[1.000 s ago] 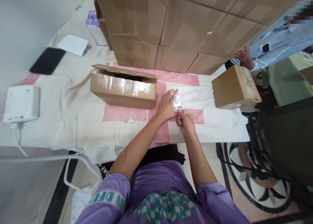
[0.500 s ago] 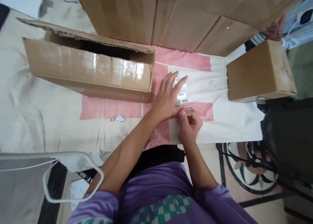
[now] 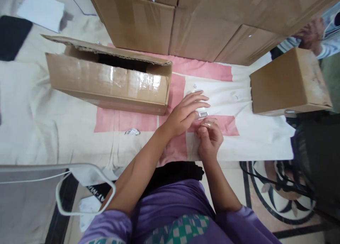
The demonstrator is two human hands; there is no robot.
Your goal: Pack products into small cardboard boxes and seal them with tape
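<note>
Near the front edge of the cloth-covered desk (image 3: 39,123), the left hand (image 3: 186,112) lies spread, fingers flat on a small white part (image 3: 202,114), apparently pinning it steady while the right hand (image 3: 210,137) pinches its near end. An open carton (image 3: 108,81) stands just left, within reach.

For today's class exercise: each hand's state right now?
Left hand: open, flat on the small white item.
Right hand: fingers curled beside it; grip cannot be told.
</note>
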